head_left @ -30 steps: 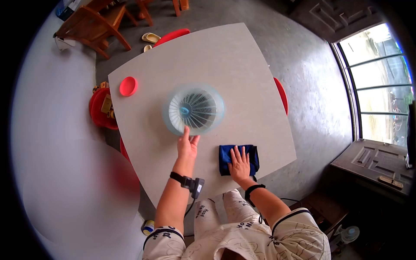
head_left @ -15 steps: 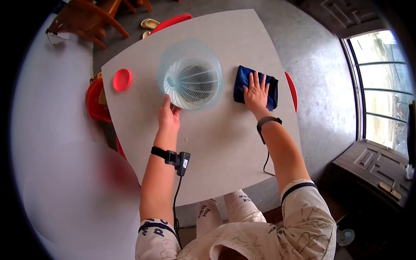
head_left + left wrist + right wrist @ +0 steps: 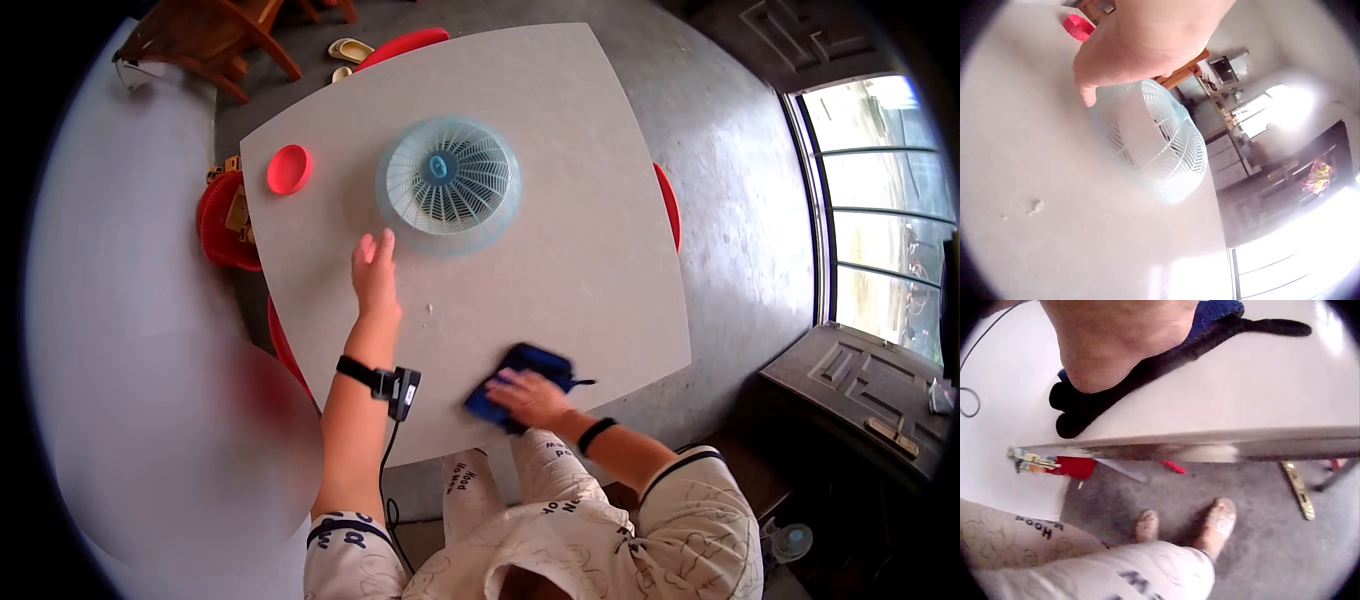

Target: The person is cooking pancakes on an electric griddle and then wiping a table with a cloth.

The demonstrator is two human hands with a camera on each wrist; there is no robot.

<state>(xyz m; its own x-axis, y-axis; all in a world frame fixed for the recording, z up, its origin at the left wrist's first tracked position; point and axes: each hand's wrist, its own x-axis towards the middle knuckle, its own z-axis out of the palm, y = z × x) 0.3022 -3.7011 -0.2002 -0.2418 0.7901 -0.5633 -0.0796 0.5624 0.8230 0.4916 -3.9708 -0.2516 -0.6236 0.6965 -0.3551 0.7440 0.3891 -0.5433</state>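
Note:
My right hand [image 3: 535,398] presses, fingers spread and somewhat blurred, on a folded dark blue cloth [image 3: 548,360] at the table's near edge. In the right wrist view the cloth's black border [image 3: 1191,356] lies along that edge, with a black loop sticking out. My left hand [image 3: 375,275] holds nothing; its fingers point forward, just short of a round slatted basket [image 3: 455,180]. The basket is pale blue and white plastic with a small blue knob in its middle. White crumbs [image 3: 1036,207] lie on the table [image 3: 580,270] close to the left hand.
A red round dish [image 3: 290,170] stands at the table's far left. Red stools poke out around the table, one [image 3: 228,225] bearing yellow toys. A wooden chair [image 3: 215,45] is at the back left, and a barred window [image 3: 885,210] on the right.
The left hand has let go of the basket, which sits level after being tilted. The right hand has swept the cloth from the right side back to the near edge. Crumbs now show more plainly.

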